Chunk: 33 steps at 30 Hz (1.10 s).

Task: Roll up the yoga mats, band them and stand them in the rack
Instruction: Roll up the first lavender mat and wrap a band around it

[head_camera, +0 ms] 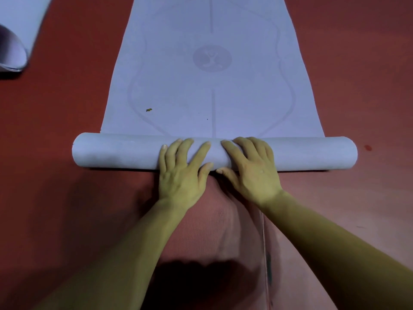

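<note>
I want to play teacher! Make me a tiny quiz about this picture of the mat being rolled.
1. True or false: the mat is fully rolled up.
2. Where do the left hand and right hand rest? A) on the roll B) on a rack C) on a band
3. Fill in: the floor is ____.
Key: 1 false; 2 A; 3 red.
</note>
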### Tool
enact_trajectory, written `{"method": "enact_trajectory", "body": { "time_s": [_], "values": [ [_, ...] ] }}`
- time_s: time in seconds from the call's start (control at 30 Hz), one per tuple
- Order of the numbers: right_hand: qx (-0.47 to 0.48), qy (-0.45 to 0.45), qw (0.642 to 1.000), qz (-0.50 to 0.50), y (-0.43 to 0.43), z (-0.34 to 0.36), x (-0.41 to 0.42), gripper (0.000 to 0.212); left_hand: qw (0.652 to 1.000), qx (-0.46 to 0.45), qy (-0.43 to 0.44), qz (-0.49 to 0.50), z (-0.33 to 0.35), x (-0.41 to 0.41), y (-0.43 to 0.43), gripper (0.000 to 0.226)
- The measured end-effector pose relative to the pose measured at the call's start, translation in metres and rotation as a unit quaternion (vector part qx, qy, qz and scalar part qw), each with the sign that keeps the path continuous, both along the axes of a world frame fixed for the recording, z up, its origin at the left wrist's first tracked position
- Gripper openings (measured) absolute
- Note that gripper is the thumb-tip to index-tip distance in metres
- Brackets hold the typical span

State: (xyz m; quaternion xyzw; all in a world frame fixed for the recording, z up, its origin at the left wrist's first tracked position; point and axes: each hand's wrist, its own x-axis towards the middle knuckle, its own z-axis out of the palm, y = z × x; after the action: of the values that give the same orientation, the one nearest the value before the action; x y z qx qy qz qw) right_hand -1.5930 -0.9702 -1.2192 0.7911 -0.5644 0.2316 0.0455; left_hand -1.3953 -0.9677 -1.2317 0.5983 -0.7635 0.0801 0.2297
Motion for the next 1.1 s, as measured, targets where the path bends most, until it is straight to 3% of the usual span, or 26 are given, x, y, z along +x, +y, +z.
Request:
{"method": "enact_trajectory", "body": {
  "time_s": [0.2, 0.47, 0.67, 1.1],
  "values": [
    [0.015, 0.006, 1.0, -0.018, -0.004, 0.002, 0.001, 0.069, 1.0, 0.029, -0.002, 0.007, 0.013, -0.003, -0.025, 0.041],
    [-0.008, 0.016, 1.0, -0.018, -0.009, -0.002, 0.0, 0.055, 0.999, 0.03, 0.022, 0.004, 0.009, -0.004, -0.015, 0.048],
    [0.012, 0.018, 0.999, -0.028, -0.018, 0.005, 0.002, 0.066, 0.997, 0.065, 0.036, 0.006, 0.014, -0.004, -0.032, 0.046],
    [0.007, 0.011, 1.0, -0.021, -0.036, 0.008, 0.0, 0.064, 0.999, 0.026, 0.023, 0.02, 0.006, -0.008, -0.036, 0.045]
  ]
}}
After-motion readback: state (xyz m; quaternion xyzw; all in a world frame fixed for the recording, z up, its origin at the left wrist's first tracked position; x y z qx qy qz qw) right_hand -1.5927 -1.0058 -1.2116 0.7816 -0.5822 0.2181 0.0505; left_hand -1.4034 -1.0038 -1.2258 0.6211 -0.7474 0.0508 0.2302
